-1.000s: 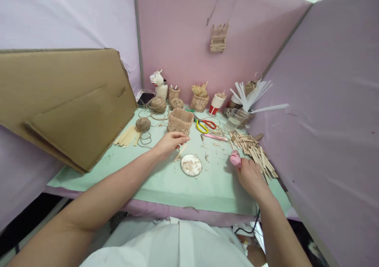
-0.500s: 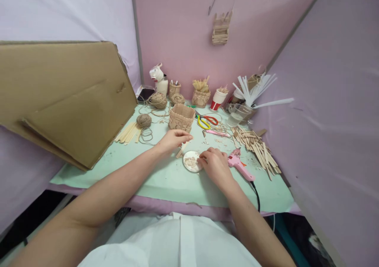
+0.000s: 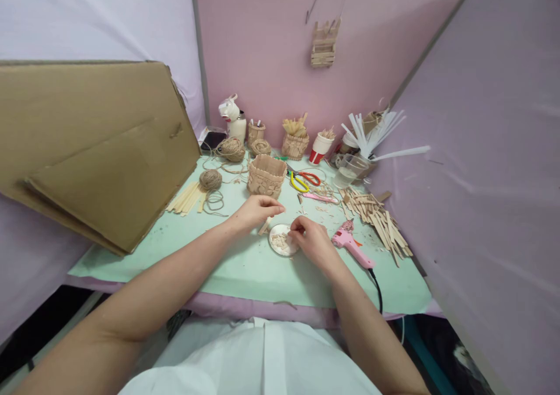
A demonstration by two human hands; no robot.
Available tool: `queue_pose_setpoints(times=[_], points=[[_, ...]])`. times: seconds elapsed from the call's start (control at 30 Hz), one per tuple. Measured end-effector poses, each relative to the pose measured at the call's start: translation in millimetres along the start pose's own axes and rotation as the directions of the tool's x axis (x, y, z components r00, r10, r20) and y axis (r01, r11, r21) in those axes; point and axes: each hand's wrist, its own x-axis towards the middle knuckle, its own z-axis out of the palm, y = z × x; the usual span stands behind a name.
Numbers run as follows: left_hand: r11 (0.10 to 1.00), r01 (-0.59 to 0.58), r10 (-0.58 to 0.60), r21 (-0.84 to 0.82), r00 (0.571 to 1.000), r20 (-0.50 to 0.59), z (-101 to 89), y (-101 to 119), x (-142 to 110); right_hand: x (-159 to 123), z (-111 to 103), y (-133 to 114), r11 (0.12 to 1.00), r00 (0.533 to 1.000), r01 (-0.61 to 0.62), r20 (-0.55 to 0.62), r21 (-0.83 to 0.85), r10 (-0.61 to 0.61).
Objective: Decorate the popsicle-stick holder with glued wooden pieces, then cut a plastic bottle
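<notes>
My left hand (image 3: 261,210) is pinched over the table, just in front of a woven-look wooden basket (image 3: 266,176). Whatever lies between its fingertips is too small to make out. Under this hand a pale wooden stick (image 3: 265,226) partly shows. My right hand (image 3: 310,237) has thumb and fingers drawn together at the right rim of a small round white dish (image 3: 272,244). Small wood chips (image 3: 280,241) lie in the dish. Anything in the right fingertips is hidden. A pink glue gun (image 3: 353,248) rests to the right of this hand.
Scissors (image 3: 300,182) and a pink-handled tool (image 3: 321,198) lie behind the hands. Loose wooden sticks (image 3: 376,214) are heaped at right, flat sticks (image 3: 186,199) and twine balls (image 3: 210,179) at left. A cardboard sheet (image 3: 105,150) stands on the left; cups line the back.
My right hand's fingers have drawn closer into a pinch over the dish and shifted slightly left. My left hand stays pinched at nearly the same place. The view has shifted slightly.
</notes>
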Motion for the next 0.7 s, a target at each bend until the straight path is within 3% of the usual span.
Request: queue_pose_setpoints(times=[0.1,0.2,0.4,0.7], points=[[0.999,0.010,-0.010,0.037,1.000,-0.007,1.4,-1,0,9,-6,4,0.968,0.993,0.066,-0.108,0.243,-0.040],[0.999,0.021,-0.020,0.049,1.000,-0.021,2.9,-5,1,21,-5,8,0.932,0.980,0.112,-0.195,0.346,-0.045],[0.990,-0.063,0.068,0.124,0.997,-0.040,3.5,-14,7,34,6,14,0.837,0.988,0.099,-0.157,0.538,-0.016],[0.987,-0.073,0.080,0.145,0.996,-0.043,2.9,-18,9,35,6,5,0.850,0.984,0.105,-0.176,0.516,-0.015]])
